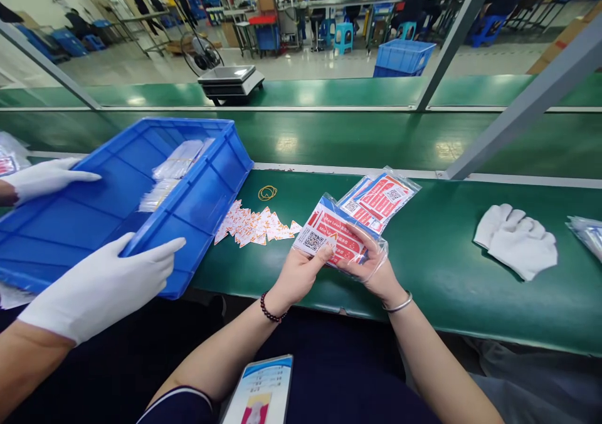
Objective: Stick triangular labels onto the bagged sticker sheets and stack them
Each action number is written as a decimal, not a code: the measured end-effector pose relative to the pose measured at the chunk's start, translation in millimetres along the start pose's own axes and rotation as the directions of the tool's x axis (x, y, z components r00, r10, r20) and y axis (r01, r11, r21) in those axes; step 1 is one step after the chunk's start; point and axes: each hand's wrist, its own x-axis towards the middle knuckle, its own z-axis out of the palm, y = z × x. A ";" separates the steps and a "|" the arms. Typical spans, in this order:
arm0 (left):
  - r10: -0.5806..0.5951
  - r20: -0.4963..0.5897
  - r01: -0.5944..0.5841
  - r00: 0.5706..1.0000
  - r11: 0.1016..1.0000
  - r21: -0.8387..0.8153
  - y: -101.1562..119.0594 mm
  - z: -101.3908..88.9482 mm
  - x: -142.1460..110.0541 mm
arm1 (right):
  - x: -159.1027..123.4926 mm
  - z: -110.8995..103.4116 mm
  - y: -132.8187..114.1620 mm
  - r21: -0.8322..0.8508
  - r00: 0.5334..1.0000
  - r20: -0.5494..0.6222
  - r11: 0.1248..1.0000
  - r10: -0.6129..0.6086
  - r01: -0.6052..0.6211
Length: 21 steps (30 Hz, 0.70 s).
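Observation:
Both of my bare hands hold a clear plastic bag of printed labels [336, 229], red, white and blue with a QR code. The fingers of my left hand [301, 270] close on its lower left side. My right hand [374, 267] grips its right side, with the plastic partly over the fingers. Just beyond lie more bagged labels [388, 193] on the green table [437, 254]. Left of my hands is a loose heap of small triangular stickers [256, 225], white with orange edges. Behind the heap are a few rubber bands [267, 192].
At the left, a co-worker's white-gloved hands [108, 283] hold a tilted blue crate [197, 223] containing clear bags [181, 160]. White gloves [516, 239] lie at the right. A scale [231, 80] stands behind, and grey metal posts [531, 98] rise from the table's far side.

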 end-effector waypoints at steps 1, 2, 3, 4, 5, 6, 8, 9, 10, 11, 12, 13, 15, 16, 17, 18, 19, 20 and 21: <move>-0.019 0.004 0.019 1.000 1.000 -0.013 1.0 -1.3 -0.2 | 0.2 0.3 1.7 -0.014 1.000 -0.010 1.000 -0.012 0.012; -0.036 0.002 0.037 0.999 0.999 -0.032 1.7 -2.5 -0.4 | 0.5 0.9 3.4 -0.027 0.999 -0.023 0.999 -0.024 0.023; -0.051 -0.008 0.050 0.999 0.997 -0.050 2.4 -3.5 -0.6 | 0.7 1.6 4.9 -0.040 0.999 -0.035 0.999 -0.036 0.035; -0.059 -0.022 0.058 0.998 0.997 -0.059 3.2 -4.2 -0.8 | 1.1 2.3 6.1 -0.056 0.998 -0.041 0.997 -0.050 0.047; -0.065 -0.029 0.064 0.997 0.997 -0.052 4.3 -4.8 -0.9 | 1.7 2.9 6.9 -0.075 0.997 -0.039 0.995 -0.064 0.061; -0.070 -0.028 0.069 0.997 0.997 -0.028 5.5 -5.2 -0.9 | 2.3 3.3 7.3 -0.097 0.997 -0.029 0.992 -0.077 0.074; -0.080 -0.008 0.081 0.997 0.995 0.052 8.6 -5.6 -0.8 | 3.8 3.4 7.0 -0.159 0.995 -0.006 0.982 -0.102 0.099; -0.089 0.007 0.088 0.996 0.991 0.098 10.0 -5.7 -0.7 | 4.5 3.1 6.5 -0.192 0.993 -0.001 0.975 -0.116 0.114; -0.095 0.023 0.090 0.995 0.986 0.139 11.1 -5.6 -0.7 | 4.9 2.6 5.8 -0.221 0.991 -0.004 0.967 -0.133 0.129; -0.095 0.034 0.088 0.995 0.981 0.174 11.6 -5.5 -0.6 | 4.9 2.1 5.1 -0.241 0.989 -0.018 0.960 -0.150 0.142; -0.092 0.038 0.083 0.995 0.976 0.201 11.5 -5.3 -0.6 | 4.6 1.6 4.5 -0.248 0.985 -0.041 0.957 -0.169 0.153; -0.089 0.038 0.079 0.995 0.973 0.219 10.6 -5.1 -0.5 | 4.0 1.4 4.1 -0.237 0.981 -0.067 0.958 -0.181 0.161; -0.086 0.035 0.076 0.996 0.970 0.229 7.2 -5.0 -0.5 | 2.1 2.1 3.8 -0.162 0.980 -0.116 0.976 -0.163 0.143; -0.085 0.038 0.074 0.996 0.971 0.226 4.8 -5.3 -0.6 | 1.2 3.2 4.0 -0.104 0.984 -0.130 0.988 -0.125 0.112; -0.083 0.046 0.070 0.995 0.971 0.227 2.2 -5.8 -0.8 | 0.4 5.0 4.2 -0.038 0.989 -0.128 0.997 -0.074 0.070; -0.078 0.054 0.063 0.995 0.970 0.236 -0.4 -6.8 -1.1 | 0.1 7.3 4.3 0.029 0.993 -0.114 0.999 -0.017 0.020; -0.069 0.061 0.052 0.996 0.966 0.254 -2.9 -8.2 -1.5 | 0.2 9.9 4.3 0.091 0.995 -0.095 0.996 0.034 -0.025; -0.058 0.060 0.039 0.997 0.959 0.280 -5.2 -9.9 -1.9 | 1.0 12.8 4.1 0.139 0.995 -0.069 0.988 0.073 -0.062; -0.043 0.055 0.025 0.998 0.952 0.306 -7.1 -11.9 -2.2 | 2.3 15.6 3.6 0.170 0.995 -0.039 0.981 0.096 -0.088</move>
